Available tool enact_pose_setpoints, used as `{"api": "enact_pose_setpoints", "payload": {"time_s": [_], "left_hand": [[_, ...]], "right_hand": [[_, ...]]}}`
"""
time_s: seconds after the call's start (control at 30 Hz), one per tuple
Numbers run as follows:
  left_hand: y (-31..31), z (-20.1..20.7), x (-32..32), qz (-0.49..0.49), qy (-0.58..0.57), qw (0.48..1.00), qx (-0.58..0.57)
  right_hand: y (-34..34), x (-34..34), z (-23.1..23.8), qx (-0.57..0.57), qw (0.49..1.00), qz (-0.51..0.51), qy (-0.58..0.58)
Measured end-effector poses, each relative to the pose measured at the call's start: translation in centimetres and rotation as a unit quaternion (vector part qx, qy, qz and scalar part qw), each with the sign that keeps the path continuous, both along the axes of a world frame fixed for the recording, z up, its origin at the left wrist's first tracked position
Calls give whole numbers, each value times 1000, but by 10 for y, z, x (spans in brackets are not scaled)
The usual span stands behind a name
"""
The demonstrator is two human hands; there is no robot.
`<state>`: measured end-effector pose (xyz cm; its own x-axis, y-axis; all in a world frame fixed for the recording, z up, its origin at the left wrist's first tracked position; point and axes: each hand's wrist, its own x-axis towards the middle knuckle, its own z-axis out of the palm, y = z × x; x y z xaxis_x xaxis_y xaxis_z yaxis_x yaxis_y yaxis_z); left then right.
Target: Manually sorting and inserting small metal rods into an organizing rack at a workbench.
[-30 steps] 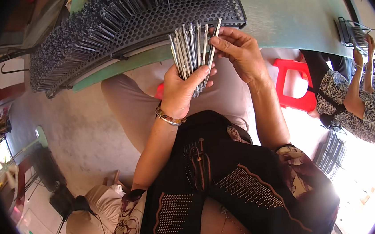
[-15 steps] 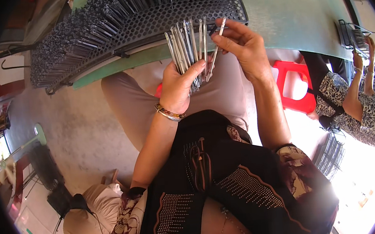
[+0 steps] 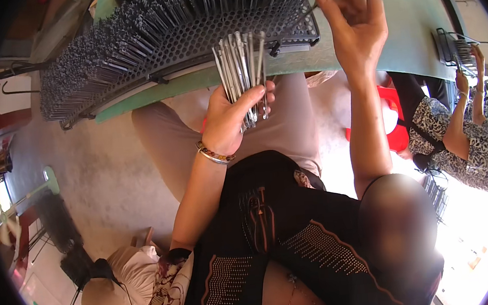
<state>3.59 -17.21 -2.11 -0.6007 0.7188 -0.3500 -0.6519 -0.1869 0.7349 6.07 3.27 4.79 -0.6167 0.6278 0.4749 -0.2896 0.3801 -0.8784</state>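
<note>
A fanned bundle of thin, silvery metal rods [image 3: 239, 66] stands in my left hand [image 3: 224, 116], which is closed round its lower part, thumb across the front. My right hand [image 3: 358, 26] is raised over the green table, past the right end of the black perforated rack [image 3: 198, 31]. Its thumb and index finger pinch what looks like a thin dark rod [image 3: 305, 14], while the other fingers are partly spread. Rows of dark, thin rods [image 3: 146, 27] stand upright in the rack's holes, densely packed toward the left.
The green table [image 3: 406, 19] reaches away to the right beneath the rack. A red stool [image 3: 392, 113] stands below its edge. At the right another person [image 3: 463, 133] works at a smaller rack [image 3: 459, 52]. A hook [image 3: 18, 90] juts out at the left.
My right hand has moved up and right, away from the bundle. The silvery rod it held beside the bundle is no longer seen in it. My left hand still grips the bundle.
</note>
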Motion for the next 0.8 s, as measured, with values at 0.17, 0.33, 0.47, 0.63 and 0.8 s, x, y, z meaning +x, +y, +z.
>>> {"api": "enact_pose_setpoints", "payload": {"time_s": [0.17, 0.33, 0.47, 0.63, 0.8], "left_hand": [[6, 17, 5, -8, 15, 999, 38], [12, 1, -4, 34, -17, 999, 13], [12, 2, -6, 38, -32, 999, 22], [9, 4, -8, 35, -48, 998, 31], [6, 2, -10, 24, -50, 998, 27]], "right_hand": [[20, -32, -8, 136, 990, -48, -8], [24, -46, -20, 181, 982, -50, -3], [19, -49, -15, 206, 976, -68, -19], [16, -48, -18, 322, 942, -84, -43], [13, -49, -19, 455, 881, -130, -3]]}}
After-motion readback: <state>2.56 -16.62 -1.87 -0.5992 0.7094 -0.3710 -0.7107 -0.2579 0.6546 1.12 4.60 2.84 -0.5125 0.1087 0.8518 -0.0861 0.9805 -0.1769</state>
